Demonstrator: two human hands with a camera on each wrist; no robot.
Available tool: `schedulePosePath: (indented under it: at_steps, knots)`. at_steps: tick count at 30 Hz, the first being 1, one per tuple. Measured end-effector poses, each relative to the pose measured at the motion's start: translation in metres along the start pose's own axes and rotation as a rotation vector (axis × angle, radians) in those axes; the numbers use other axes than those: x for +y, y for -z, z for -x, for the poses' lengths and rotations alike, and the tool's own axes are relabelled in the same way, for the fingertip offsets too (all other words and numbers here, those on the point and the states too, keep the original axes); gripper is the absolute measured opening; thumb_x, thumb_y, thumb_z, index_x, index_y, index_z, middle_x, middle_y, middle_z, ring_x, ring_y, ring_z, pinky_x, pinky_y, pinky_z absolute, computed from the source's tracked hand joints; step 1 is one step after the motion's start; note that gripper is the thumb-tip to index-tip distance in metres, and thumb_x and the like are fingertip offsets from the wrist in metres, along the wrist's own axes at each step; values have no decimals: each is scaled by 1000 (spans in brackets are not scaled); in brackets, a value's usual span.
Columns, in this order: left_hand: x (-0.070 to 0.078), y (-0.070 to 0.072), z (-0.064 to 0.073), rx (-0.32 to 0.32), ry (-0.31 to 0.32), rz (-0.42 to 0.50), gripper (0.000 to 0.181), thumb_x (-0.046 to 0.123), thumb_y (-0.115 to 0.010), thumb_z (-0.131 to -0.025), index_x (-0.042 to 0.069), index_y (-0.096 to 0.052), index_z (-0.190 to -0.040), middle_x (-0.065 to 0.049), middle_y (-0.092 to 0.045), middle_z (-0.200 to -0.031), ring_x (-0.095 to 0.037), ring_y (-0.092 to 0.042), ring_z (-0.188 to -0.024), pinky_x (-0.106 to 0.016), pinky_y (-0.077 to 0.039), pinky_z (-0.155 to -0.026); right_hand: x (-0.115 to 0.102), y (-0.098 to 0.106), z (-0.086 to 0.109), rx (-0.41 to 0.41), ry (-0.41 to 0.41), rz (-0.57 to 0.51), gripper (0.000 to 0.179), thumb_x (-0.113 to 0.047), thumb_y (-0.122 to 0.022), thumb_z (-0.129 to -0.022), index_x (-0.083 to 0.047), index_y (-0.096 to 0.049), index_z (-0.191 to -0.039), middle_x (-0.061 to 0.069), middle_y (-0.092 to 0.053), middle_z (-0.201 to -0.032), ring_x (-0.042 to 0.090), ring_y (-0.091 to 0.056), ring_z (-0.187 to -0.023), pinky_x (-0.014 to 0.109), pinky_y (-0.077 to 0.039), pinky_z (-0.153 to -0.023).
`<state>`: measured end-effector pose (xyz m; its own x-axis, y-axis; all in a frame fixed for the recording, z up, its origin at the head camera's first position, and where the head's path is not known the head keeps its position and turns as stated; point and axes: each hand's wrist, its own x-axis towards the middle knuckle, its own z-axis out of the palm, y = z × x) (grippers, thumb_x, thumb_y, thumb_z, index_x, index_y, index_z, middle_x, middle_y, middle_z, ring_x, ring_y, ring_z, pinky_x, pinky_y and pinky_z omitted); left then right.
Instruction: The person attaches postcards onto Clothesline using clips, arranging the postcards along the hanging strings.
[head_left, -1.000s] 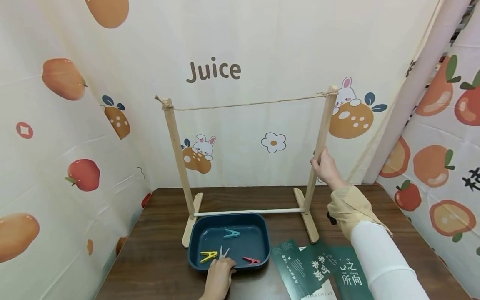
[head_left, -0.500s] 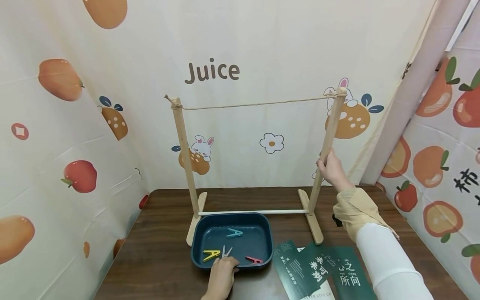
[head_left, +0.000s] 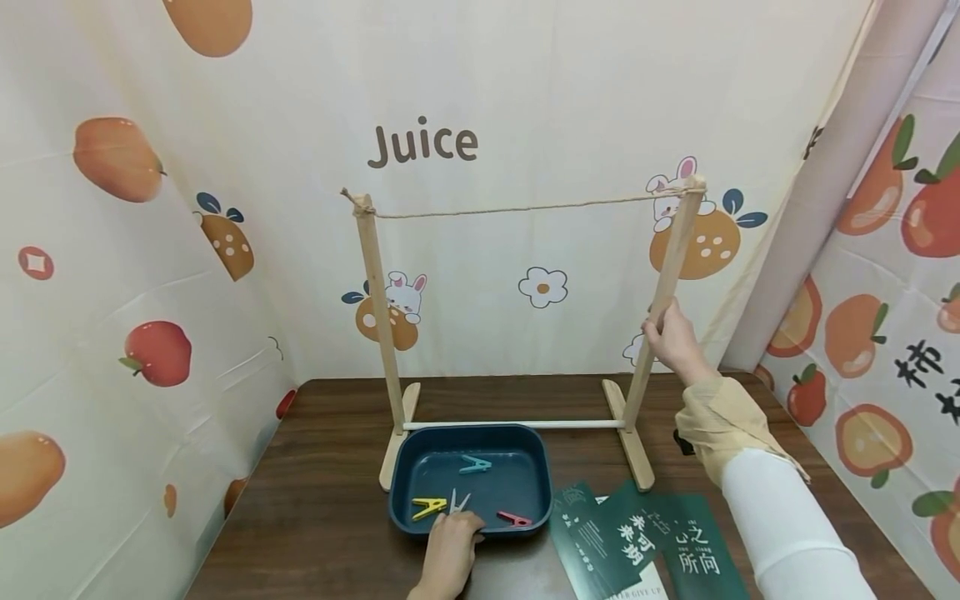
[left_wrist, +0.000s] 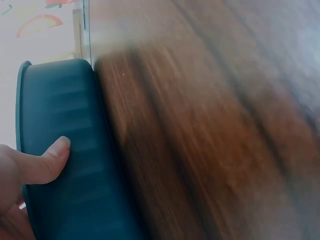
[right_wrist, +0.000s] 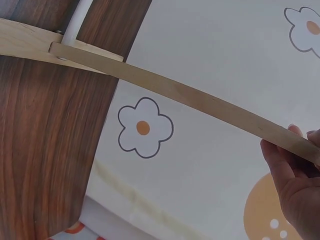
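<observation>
The dark blue tray (head_left: 521, 477) lies directly under the left hand (head_left: 450, 550), which pinches its near rim, thumb pressed flat to the outer wall and fingers over the edge. Inside the tray are four clips: a light blue clip (head_left: 476, 465) toward the far side, a yellow clip (head_left: 429, 507) at the near left, a red clip (head_left: 514, 518) at the near right, and a grey clip (head_left: 457, 502) just beyond the left fingers; whether they touch it I cannot tell.

Behind the tray stands a wooden rack (head_left: 381, 308), its white rod (head_left: 517, 424) running along the far rim and its left foot just beside the tray's left wall. Beyond and right of the tray, the right hand (head_left: 677, 337) is wrapped around the rack's right post. High above the tray, a string (head_left: 517, 208) joins the post tops.

On the bench (head_left: 315, 467), right of the tray, overlapping green cards (head_left: 701, 542) partly cover a white card (head_left: 647, 588). A fruit-printed curtain (head_left: 465, 58) hangs behind everything.
</observation>
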<state>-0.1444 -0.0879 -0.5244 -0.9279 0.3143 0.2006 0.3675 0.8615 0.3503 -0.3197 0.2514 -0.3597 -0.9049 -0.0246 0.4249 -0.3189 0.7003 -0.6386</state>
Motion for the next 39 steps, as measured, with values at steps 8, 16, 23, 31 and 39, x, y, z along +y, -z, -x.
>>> schedulePosePath:
  at_steps: [8, 16, 23, 31, 39]
  knots:
    - [5, -2, -3, 0, -9, -12, 8, 6, -72, -68, 14, -68, -68, 10, -59, -64, -7, -54, -60, -24, -33, -51, 3, 1, 0, 14, -9, 0, 25, 4, -44, -85, 12, -34, -106, 30, -51, -84, 45, -55, -78, 51, -47, -69]
    - [7, -3, -5, -13, -4, -16, 8, 8, -72, -69, 15, -68, -68, 10, -58, -63, -7, -54, -60, -25, -33, -51, 2, 2, 1, 17, 1, 11, 24, 5, -44, -84, 12, -35, -105, 29, -52, -84, 44, -55, -79, 51, -46, -69]
    - [9, -1, -6, -45, 15, -17, 6, 9, -71, -70, 14, -68, -70, 10, -59, -65, -8, -55, -61, -25, -33, -51, 3, 0, 2, 21, -5, 12, 24, 5, -44, -85, 11, -35, -106, 30, -52, -85, 43, -56, -79, 50, -47, -68]
    - [8, 0, -4, -65, 14, -13, 6, 8, -71, -71, 14, -69, -72, 9, -60, -67, -8, -56, -64, -25, -35, -52, 0, -2, 6, 16, -43, 4, 27, 2, -42, -88, 11, -33, -111, 31, -52, -89, 43, -56, -80, 49, -47, -68]
    - [6, 2, -6, -65, -21, -4, 8, 7, -72, -70, 13, -68, -73, 7, -61, -69, -8, -57, -65, -27, -40, -55, -1, -2, 10, 22, -75, 17, 29, -5, -40, -91, 13, -35, -113, 33, -53, -90, 42, -58, -76, 48, -48, -65]
